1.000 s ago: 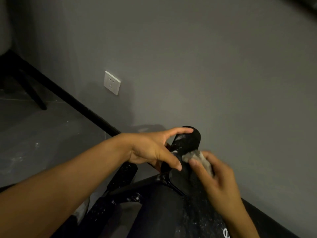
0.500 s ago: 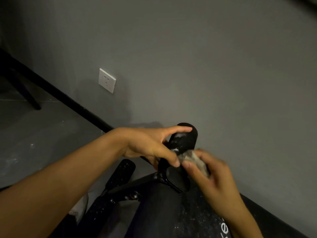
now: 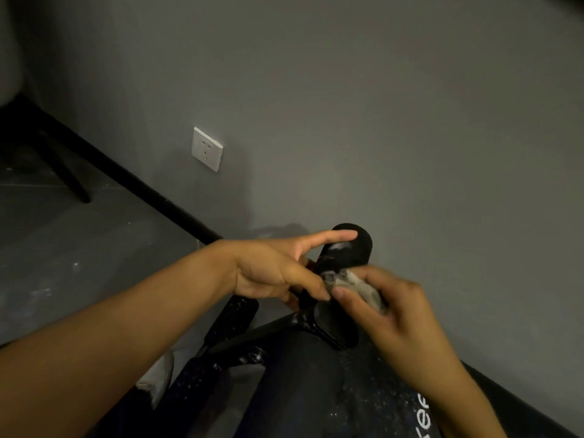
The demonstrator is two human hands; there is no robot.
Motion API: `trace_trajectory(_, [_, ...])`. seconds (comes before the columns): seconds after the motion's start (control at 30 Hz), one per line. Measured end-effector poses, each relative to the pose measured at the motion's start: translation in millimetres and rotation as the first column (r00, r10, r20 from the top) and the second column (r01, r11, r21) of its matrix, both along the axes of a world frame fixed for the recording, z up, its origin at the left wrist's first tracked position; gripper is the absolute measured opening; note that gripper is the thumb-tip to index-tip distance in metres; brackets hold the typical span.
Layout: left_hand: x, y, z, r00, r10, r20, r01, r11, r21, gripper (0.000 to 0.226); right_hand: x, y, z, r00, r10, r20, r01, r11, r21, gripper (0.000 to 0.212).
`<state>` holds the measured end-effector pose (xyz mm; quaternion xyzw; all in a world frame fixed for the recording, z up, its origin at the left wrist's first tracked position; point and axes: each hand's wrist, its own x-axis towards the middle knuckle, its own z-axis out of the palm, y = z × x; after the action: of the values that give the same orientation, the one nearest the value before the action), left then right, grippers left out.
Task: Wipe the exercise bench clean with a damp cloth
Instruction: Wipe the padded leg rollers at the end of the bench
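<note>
Grey wall [image 3: 379, 121] as backdrop. Damp cloth [image 3: 350, 284] is pinched in the right hand [image 3: 401, 320] and pressed against the black foam roller [image 3: 350, 251] at the bench [image 3: 316, 390] end. Roller is gripped by the left hand [image 3: 271, 270], index finger laid straight on top. Socket [image 3: 207, 149] is seen further left.

Just one head cam, angled forward-down, close on the bench foam roller [image 3: 355, 248], grey wall [image 3: 379, 121] behind.

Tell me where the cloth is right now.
In the head view the cloth is bunched in the right hand, lower right of centre, pressed against the black foam roller that the left hand holds.
</note>
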<state>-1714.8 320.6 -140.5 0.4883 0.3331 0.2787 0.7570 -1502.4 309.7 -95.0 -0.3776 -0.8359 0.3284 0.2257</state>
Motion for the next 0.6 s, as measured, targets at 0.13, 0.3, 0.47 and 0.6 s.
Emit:
trace_trajectory(0.13, [8.0,-0.6,3.2,0.997,0.068,-0.027,-0.069,0.997,-0.023,0.089,4.5,17.3,-0.8,0.996,-0.084,0.044,0.079,0.993,0.092,0.006])
trace_trajectory(0.3, [11.8,1.1,6.7,0.991,0.106,-0.079,-0.108,0.994,-0.023,0.088,-3.8,41.3,-9.8,0.966,-0.256,0.025,0.243,0.941,0.237,0.01])
trace_trajectory(0.47, [9.2,0.7,5.9,0.993,0.074,-0.092,-0.073,0.997,0.014,0.095,4.2,-3.4,0.5,1.0,-0.011,0.001,0.011,1.0,-0.008,0.008])
trace_trajectory(0.6, [10.9,0.2,5.7,0.985,0.12,-0.123,-0.117,0.993,0.03,0.096,2.8,19.2,-4.5,0.989,-0.138,0.046,0.129,0.98,0.154,0.007])
